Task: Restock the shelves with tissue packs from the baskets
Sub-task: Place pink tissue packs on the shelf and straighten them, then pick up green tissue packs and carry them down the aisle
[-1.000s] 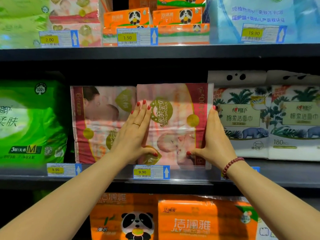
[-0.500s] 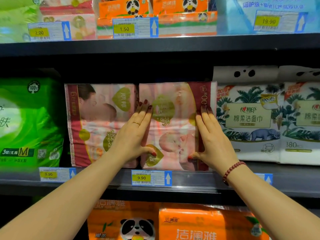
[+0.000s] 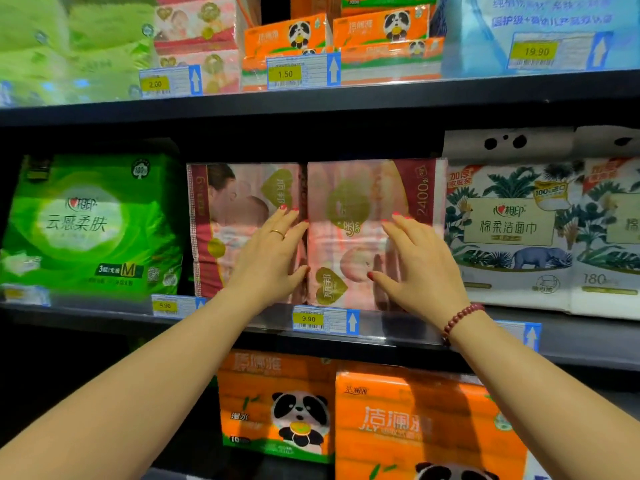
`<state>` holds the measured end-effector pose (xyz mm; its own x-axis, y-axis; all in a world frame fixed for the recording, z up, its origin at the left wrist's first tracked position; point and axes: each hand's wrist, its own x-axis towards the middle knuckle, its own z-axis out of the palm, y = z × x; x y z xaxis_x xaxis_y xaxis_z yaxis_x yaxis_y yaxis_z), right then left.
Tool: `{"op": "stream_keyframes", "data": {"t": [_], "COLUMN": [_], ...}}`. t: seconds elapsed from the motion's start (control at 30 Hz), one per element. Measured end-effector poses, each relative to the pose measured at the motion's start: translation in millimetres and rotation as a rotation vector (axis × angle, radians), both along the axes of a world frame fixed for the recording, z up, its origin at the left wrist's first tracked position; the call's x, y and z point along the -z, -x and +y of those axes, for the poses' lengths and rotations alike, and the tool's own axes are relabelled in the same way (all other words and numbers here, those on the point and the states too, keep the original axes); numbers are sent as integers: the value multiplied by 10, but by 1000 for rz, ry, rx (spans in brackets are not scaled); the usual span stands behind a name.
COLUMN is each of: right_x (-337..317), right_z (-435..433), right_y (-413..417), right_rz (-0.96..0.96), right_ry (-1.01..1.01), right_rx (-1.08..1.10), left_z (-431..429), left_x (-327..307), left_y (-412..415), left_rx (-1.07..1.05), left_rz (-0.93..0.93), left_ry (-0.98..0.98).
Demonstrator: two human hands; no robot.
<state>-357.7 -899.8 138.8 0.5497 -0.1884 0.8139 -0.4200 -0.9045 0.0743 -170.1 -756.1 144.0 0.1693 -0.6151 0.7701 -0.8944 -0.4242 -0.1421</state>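
1. Head view: left hand (image 3: 268, 258) and right hand (image 3: 420, 268) lie flat, fingers spread and gripping nothing, on two pink tissue packs (image 3: 370, 233) standing at the middle shelf (image 3: 571, 336) front edge.
2. Risk: uneven pushing could tip the right pack against the white packs (image 3: 509, 233).
3. No baskets visible.

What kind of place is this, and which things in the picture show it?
Most likely a shop aisle for paper goods. Dark shelves carry yellow price tags on their edges, and packaged tissue packs stand in rows, such as the pink pack and the green pack.
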Motion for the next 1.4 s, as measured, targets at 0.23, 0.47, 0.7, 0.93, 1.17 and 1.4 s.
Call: {"op": "stream_keyframes", "data": {"t": [0.23,0.47,0.7,0.93,1.17,1.4], "right_x": [570,1402,1982,2358,2582,2649], "right_z": [748,1895,3377,5168,6949,8214], "right_y": [-524,-1134,-1327,-1201,-865,-828], "right_rz": [14,252,422,556,600,704], "right_ry": [23,-49,-60,-41,-2,3], "right_rx": [-410,-745,-1039,-1274,-1387,-1448], "left_z": [1250,3086,4961,6552,7944,8921], "left_x": [563,1527,2207,2606,2754,2931], "left_y": [-82,155,1023,2062,2854,3177], "left_rx": [-169,-595,-1014,-1291,-1414,-1533], "left_rz": [-6,205,414,560,575,637], "left_ry": [-1,-174,-168,-112,-125,-50]}}
